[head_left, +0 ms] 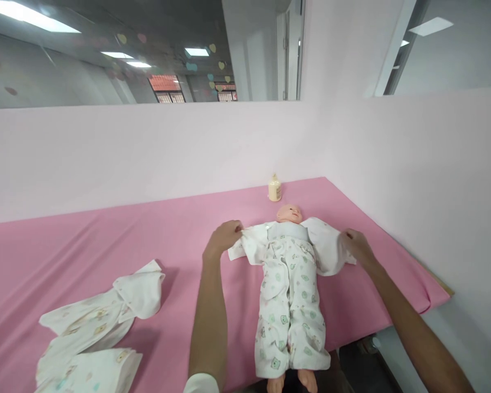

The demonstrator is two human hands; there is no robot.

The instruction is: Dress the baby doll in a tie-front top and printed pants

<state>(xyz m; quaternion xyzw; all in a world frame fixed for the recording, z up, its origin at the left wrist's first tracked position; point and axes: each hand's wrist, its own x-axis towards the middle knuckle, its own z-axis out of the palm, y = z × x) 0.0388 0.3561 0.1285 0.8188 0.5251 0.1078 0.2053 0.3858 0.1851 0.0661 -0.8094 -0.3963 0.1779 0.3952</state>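
The doll (290,213) has its trousers (276,289) on, arms not showing from the white top (327,245) — left hand (225,238) and right hand (358,248) each pinching one side, grip closed.

Illumination bright, diffuse. White rectangular ceiling lights (197,52) glare in the dark glass wall panel (167,27). Soft shadows lie right of the rumpled white printed garments (102,311) on the pink sheet (180,224). Wide-angle stretch at the edges; lettering on the small cream plastic bottle (274,190) illegible.
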